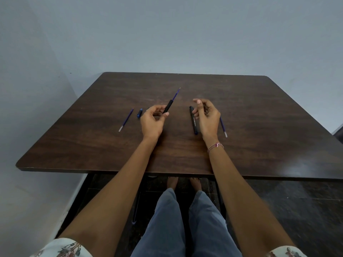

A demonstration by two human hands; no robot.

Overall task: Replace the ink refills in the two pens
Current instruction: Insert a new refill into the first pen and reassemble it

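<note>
The left hand (152, 123) pinches a matte black, cylindrical barrel (168, 107) between thumb and fingers (157, 109). A thin blue refill (175, 95) sticks out of the barrel's far end, ending in a small pale tip. Barrel and refill share one long axis, slanting away from the person and slightly right, raised off the desk (259, 112).

The right hand (207, 117) hovers with fingers loosely curled and holding nothing. Just beside it on its left lies a black pen (193, 120) with small pale lettering on its smooth body, lengthwise nearly front to back, its blue-tinged end toward the person. To the right of that hand a second slim blue refill (223, 127) lies flat, partly hidden by the hand, its clear end nearest the person.

Left of the left hand sits a short, stubby blue cap (139, 113), and further left a third refill (126, 120), slanted with its pale end toward the near-left.

The desk is dark brown wood-grain laminate with rounded corners and a dull sheen at the near right. It stands against a plain, pale grey-blue wall (167, 34). Below is a dark tiled floor (297, 201). A beaded bracelet (215, 146) circles the right wrist.
</note>
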